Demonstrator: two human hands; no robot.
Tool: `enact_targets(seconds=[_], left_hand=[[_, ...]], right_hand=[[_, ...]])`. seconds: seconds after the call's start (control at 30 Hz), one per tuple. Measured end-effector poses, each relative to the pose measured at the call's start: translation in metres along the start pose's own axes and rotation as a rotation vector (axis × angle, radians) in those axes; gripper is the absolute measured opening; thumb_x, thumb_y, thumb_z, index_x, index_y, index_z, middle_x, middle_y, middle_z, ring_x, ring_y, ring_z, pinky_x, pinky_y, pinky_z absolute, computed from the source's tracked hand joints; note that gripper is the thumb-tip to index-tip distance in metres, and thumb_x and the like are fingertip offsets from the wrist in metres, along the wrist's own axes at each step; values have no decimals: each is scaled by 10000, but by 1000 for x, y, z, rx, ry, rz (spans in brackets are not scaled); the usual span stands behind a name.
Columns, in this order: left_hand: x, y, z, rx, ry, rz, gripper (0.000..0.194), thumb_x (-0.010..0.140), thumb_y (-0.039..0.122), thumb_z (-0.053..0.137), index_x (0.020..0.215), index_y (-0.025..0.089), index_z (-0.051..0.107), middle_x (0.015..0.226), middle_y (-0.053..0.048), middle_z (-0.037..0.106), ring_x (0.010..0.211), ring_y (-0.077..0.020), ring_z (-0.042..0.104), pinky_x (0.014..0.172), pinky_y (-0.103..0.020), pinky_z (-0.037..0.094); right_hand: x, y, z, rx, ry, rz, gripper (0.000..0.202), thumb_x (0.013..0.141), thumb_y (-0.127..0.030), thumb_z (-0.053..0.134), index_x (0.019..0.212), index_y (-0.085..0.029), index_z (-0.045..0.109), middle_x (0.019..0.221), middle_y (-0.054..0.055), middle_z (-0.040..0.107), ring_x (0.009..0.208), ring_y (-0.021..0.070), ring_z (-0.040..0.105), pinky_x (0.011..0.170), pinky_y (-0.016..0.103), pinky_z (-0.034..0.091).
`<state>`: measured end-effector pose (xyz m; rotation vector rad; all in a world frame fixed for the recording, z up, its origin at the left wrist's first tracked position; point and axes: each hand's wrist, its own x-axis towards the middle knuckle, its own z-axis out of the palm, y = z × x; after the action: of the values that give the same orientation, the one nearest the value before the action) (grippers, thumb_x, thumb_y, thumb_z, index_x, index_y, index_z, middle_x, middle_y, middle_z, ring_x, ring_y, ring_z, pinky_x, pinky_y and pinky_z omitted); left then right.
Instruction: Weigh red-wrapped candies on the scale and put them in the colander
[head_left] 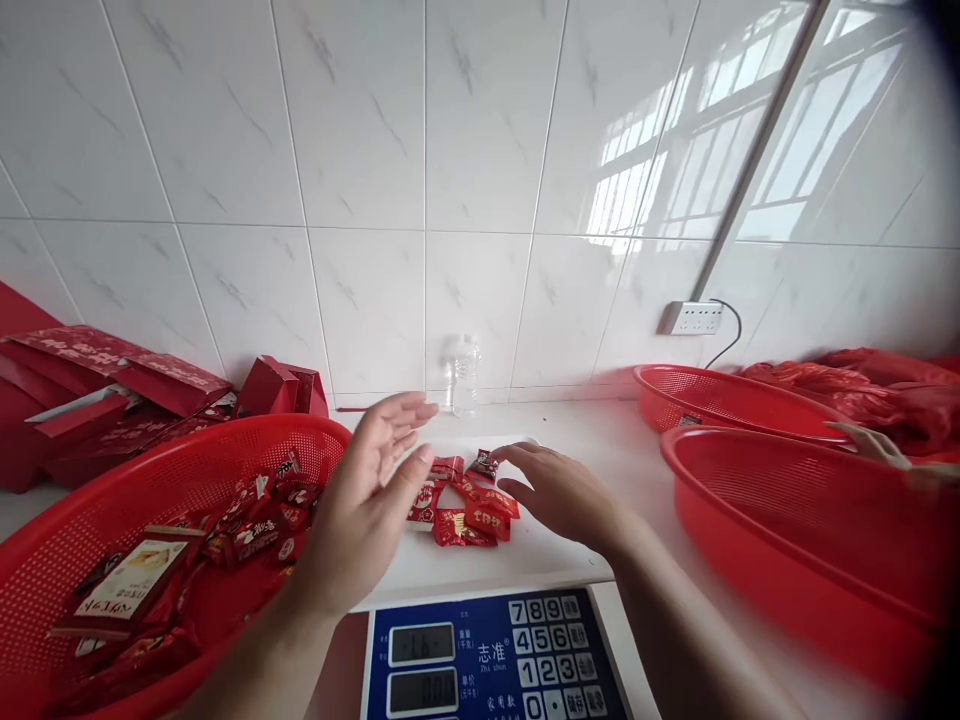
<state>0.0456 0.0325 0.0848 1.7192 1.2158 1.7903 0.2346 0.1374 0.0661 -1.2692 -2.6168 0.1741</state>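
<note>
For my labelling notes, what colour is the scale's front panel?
The front panel is blue, best seen in head view.

A small cluster of glossy red packets lay flat, near the middle of the frame and a little below its centre, on a white tray. They formed a loose ring, with a bit of white showing between them. The lowest bore gold print; two with gold lettering overlapped at the ring's right, the upper one tilted. On the left side sat a packet with a large white character, partly hidden. At the upper right of the group rested a darker, brownish-red packet, set slantwise.
</note>
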Motion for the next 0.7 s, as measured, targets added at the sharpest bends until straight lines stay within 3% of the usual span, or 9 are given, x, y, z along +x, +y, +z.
enact_targets(seconds=[0.13,0.3,0.47,0.6,0.7], left_hand=[[4,13,-10,-332,130,-48,248,890,303,633,1134,288,588,1129,-21,647,1173,-176,561,1019,-333,448],[0,30,-21,-497,183,34,232,869,254,655,1096,272,612,1033,-6,670,1043,-141,605,914,-267,495],[-7,44,-30,-522,209,115,218,871,230,645,1085,262,614,993,-4,677,995,-139,617,912,-272,494],[-10,50,-37,-543,200,132,227,868,231,646,1090,265,612,980,-2,683,995,-142,618,904,-275,493],[-12,52,-40,-549,186,146,221,872,228,641,1088,268,615,981,0,685,983,-142,620,894,-279,498]], right_hand=[[-6,9,7,-47,4,18,388,920,-251,514,1300,-208,582,1351,99,591,1235,261,549,996,426,468],[-29,32,0,-161,103,186,445,956,-306,465,1381,-180,513,1466,108,481,1367,258,413,1120,425,350],[-53,70,-8,-242,113,484,512,951,-330,437,1404,-93,464,1446,220,469,1331,401,428,1011,564,401],[-62,81,-1,-188,-5,565,505,973,-399,370,1366,-108,496,1269,197,634,1132,366,614,859,489,508],[-61,75,4,-158,-43,553,487,980,-397,332,1348,-130,507,1221,173,668,1086,349,642,816,462,522]])
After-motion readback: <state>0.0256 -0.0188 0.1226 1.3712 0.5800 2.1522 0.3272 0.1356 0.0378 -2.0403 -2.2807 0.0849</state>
